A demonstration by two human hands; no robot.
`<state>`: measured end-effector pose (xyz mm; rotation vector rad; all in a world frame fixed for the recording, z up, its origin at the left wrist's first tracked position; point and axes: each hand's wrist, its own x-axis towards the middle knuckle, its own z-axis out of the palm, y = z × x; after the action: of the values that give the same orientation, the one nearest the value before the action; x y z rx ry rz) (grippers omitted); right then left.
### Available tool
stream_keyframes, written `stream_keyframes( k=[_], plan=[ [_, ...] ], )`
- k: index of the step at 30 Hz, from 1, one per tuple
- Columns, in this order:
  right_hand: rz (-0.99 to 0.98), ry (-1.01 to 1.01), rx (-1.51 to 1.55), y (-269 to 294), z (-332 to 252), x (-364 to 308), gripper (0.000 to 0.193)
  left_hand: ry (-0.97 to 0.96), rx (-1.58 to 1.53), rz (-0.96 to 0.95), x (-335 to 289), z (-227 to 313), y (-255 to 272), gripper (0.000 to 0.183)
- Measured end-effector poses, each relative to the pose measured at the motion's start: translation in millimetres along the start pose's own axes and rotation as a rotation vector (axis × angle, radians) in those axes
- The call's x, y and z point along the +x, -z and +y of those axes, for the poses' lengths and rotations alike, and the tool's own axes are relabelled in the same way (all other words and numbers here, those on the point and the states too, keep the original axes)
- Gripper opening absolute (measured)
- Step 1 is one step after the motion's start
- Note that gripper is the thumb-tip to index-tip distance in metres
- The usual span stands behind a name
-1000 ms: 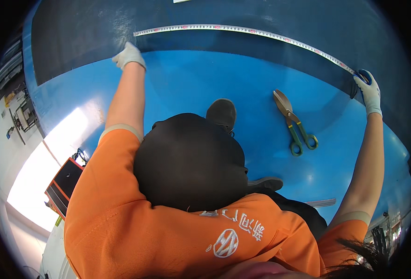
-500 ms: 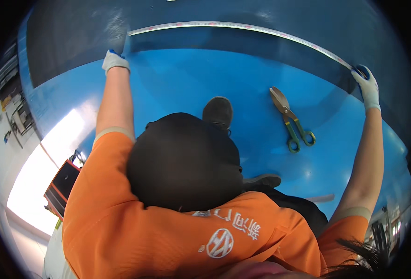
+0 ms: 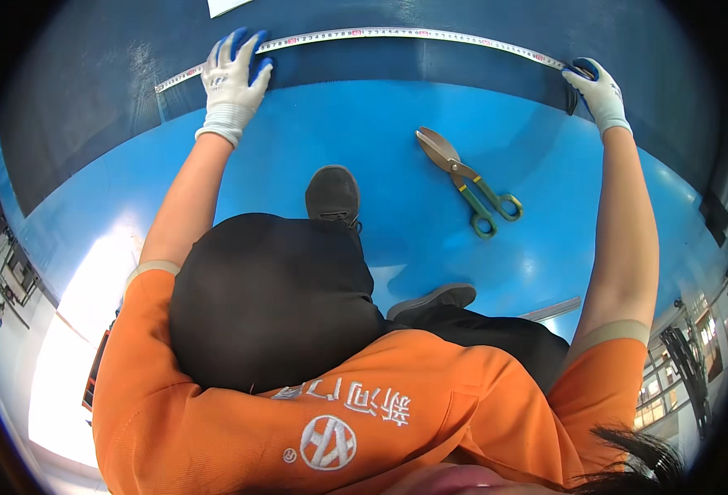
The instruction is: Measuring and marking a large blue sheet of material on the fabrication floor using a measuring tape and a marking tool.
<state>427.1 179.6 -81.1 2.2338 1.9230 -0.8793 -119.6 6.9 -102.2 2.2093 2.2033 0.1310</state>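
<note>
A white tape-measure blade [image 3: 446,35] stretches in an arc across a dark sheet [image 3: 314,64], its free end at the far left. My left hand [image 3: 232,89], in a white glove with blue fingertips, lies over the blade near that end, fingers spread and open. At the other end my gloved right hand [image 3: 603,99] is closed around the tape measure, whose case is mostly hidden by the fingers. Between my arms, a pair of tin snips [image 3: 461,175] with green handles rests on the blue surface, jaws pointing away to the left.
The bright blue floor [image 3: 281,124] spreads in front of me beside the dark sheet. My dark shoe [image 3: 333,194] stands on it. A thin grey strip [image 3: 552,310] lies near my right side. A white piece [image 3: 225,5] shows at the far edge.
My left hand has gone from a closed pose beside the sheet to spread fingers over the blade. The view has shifted, and the right hand still holds the tape measure.
</note>
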Motion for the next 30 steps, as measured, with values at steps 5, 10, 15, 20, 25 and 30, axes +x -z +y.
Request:
stream_keyframes(
  k=[5,10,15,20,25,30],
  plan=[
    [-0.015,-0.013,0.004,1.1,-9.4,-5.6,0.043,0.013,0.05,-0.032,-2.4,5.2,-5.6,0.051],
    [-0.008,-0.032,-0.009,-4.3,-8.8,-5.9,0.043,0.041,0.095,-0.1,-6.0,-0.4,-10.2,0.05],
    [0.008,0.036,-0.061,-5.6,2.5,0.0,0.045,0.037,0.064,-0.151,-4.8,5.0,-9.4,0.053],
    [-0.041,-0.017,-0.035,-5.2,-6.8,-5.4,0.045,-0.227,-0.029,-0.137,5.9,42.4,0.5,0.054],
    [-0.056,-0.008,-0.031,-5.8,-11.2,-8.4,0.047,-0.653,-0.056,-0.211,29.0,117.2,13.1,0.06],
    [-0.014,-0.051,0.064,-16.8,14.1,13.9,0.042,-0.869,0.071,-0.303,49.6,164.5,2.3,0.057]
  ],
)
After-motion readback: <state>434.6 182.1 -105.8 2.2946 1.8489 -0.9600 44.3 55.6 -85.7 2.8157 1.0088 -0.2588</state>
